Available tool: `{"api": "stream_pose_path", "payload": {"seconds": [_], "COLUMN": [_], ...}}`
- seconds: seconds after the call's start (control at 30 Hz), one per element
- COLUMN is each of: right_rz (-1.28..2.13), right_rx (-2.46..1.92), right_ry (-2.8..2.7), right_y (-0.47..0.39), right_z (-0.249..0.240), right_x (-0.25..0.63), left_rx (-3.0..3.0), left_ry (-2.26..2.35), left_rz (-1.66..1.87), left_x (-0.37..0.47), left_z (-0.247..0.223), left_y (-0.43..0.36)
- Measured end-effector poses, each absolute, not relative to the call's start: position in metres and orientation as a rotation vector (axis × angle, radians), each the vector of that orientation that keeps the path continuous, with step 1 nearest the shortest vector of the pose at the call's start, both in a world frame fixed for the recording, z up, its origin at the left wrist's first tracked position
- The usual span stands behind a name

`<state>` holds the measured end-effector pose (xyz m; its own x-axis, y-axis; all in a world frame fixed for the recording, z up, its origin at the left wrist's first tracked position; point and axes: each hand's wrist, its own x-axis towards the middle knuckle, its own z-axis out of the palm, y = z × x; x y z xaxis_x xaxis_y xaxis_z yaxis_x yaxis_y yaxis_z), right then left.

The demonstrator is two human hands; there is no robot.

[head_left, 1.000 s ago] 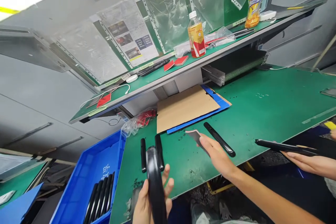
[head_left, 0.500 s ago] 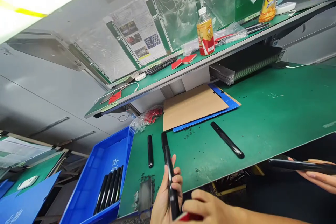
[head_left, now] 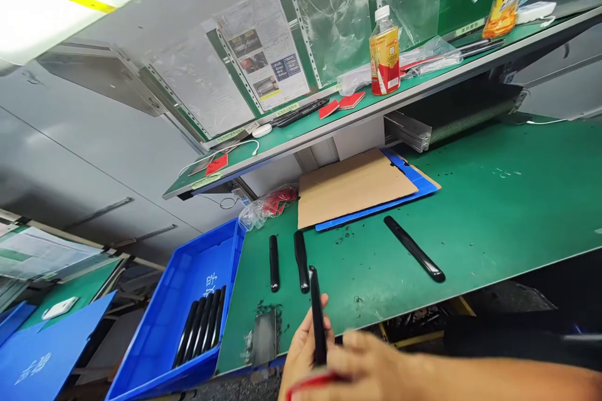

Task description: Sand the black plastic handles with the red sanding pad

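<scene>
At the bottom centre, my left hand (head_left: 301, 348) is wrapped round a long glossy black bar (head_left: 318, 313), which points up and away over the table edge. My right hand (head_left: 362, 366), blurred by motion, is closed on a red piece (head_left: 315, 381) against the bar's lower end. Beyond them on the green table (head_left: 493, 213) lie a short black bar (head_left: 274, 263), another black bar (head_left: 301, 261) beside it, and a longer black bar (head_left: 414, 249) to the right.
A blue bin (head_left: 160, 307) at left holds several black bars. Brown cardboard (head_left: 352, 188) lies at the table's back, beside a plastic bag of red pieces (head_left: 277, 200). The shelf above holds a drink bottle (head_left: 385, 53). A dark metal plate (head_left: 264, 338) lies at the near edge.
The held bar has turned more upright, and my right hand has moved over its lower end. The second person's hands and bar at the right have left view. The camera view has shifted slightly.
</scene>
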<state>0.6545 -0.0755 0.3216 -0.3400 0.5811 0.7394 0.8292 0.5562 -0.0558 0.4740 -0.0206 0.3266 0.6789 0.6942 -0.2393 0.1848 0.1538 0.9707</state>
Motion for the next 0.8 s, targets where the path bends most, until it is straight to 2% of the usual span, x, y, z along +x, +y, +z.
{"api": "stream_pose_path", "payload": {"seconds": [0.13,0.23,0.3,0.43,0.57,0.67,0.8], "right_rz": [-0.316,-0.178,0.086,0.722,1.129,1.006,0.348], "right_rx": [-1.501,-1.588,-1.596,-1.288,-0.832,-0.812,-1.166], "right_ry": [-1.926,-1.938,-1.771,-1.025,-0.552,-0.603,-1.002], "right_y": [-0.050,-0.065,-0.087,-0.121,-0.127,-0.129,-0.131], "right_z": [0.320,0.315,0.312,0.306,0.305,0.310,0.306], "right_x": [0.719,0.741,0.733,0.683,0.627,0.596,0.578], "left_rx": [1.064,0.667,0.433,0.151,0.034,0.011,0.023], "left_ry": [0.634,0.530,0.500,0.326,0.458,0.455,0.411], "left_rz": [0.313,0.533,0.646,0.811,0.962,0.983,1.015], "left_x": [0.461,0.455,0.455,0.466,0.486,0.497,0.506], "left_z": [0.331,0.343,0.356,0.385,0.404,0.407,0.404], "left_y": [-0.026,-0.019,-0.010,0.005,0.019,0.028,0.029]}}
